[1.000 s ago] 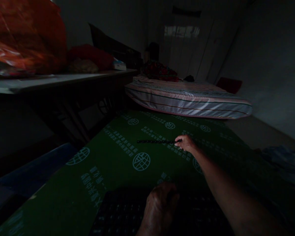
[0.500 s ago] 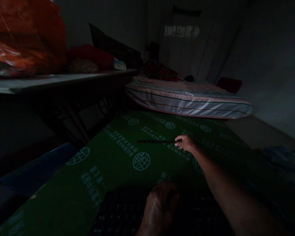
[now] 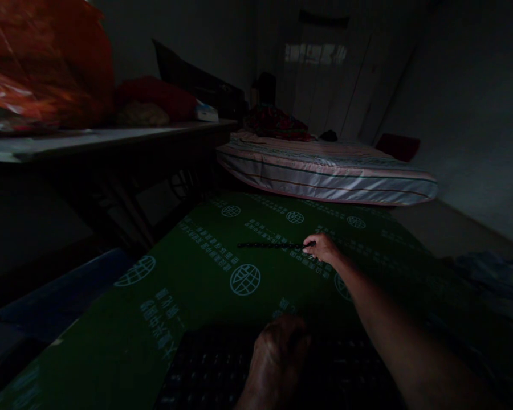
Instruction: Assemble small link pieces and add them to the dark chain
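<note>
Black rod (image 3: 270,245), thin and straight, lies level over the green printed sheet (image 3: 205,267), its right end pinched in the fingers of the right hand (image 3: 322,248). Nearest the camera, a dark gridded mat (image 3: 205,370) covers the close end of that sheet, and the left hand (image 3: 277,359) rests on it, knuckles up, fingers curled downward; it is too dim to tell whether they grip anything. The green sheet, marked with pale globe emblems and lines of lettering, runs away from the viewer across the floor. To its left sits a dark blue surface (image 3: 60,296) and, above that, a low table (image 3: 102,139) bearing an orange plastic bag (image 3: 43,62) and a red bundle (image 3: 158,97). The right arm stretches long and nearly straight from the lower right corner out to the middle of the sheet, wrist low, hand closed around the rod's end. Beyond the sheet's far edge lies a striped mattress (image 3: 325,176) with dark red cloth (image 3: 277,122) heaped on it. Behind, a pale door (image 3: 320,85) stands in the dim wall.
</note>
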Available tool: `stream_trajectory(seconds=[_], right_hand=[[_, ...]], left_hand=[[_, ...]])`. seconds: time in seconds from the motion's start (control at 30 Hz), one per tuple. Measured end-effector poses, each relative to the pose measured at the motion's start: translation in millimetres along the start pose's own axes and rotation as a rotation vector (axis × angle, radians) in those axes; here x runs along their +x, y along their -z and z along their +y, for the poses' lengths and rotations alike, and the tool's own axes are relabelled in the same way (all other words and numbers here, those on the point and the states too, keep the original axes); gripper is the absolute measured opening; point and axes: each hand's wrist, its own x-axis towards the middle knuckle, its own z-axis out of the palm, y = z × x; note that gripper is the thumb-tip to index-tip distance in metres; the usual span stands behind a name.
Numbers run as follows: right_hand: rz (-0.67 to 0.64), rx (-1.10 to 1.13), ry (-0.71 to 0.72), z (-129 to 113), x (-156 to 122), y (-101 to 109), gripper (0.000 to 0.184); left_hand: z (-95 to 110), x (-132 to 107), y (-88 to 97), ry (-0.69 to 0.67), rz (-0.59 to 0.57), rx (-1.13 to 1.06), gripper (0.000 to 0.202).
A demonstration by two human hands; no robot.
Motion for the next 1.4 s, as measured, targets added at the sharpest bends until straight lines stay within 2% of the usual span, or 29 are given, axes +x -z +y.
stream_trajectory(seconds=[0.6, 0.97, 1.3, 1.4], right_hand=[[-0.012, 0.006, 0.001, -3.5, -2.4, 2.2, 0.021], [-0.007, 0.094, -0.009, -2.9, -3.1, 2.3, 0.024], [0.074, 0.279, -0.071, -8.8, -26.9, 16.2, 0.021], [0.108, 0.328, -0.094, -10.9, -37.3, 18.6, 0.027]], left_hand=[[-2.9, -0.2, -0.9, 0.026, -0.049, 0.028, 0.015], [-3.8, 1.2, -1.0, 0.003, -0.03, 0.012, 0.015], [-5.7, 0.0, -1.7, -0.044, -0.012, 0.036, 0.014], [-2.9, -0.6, -0.5, -0.053, -0.019, 0.059, 0.014]])
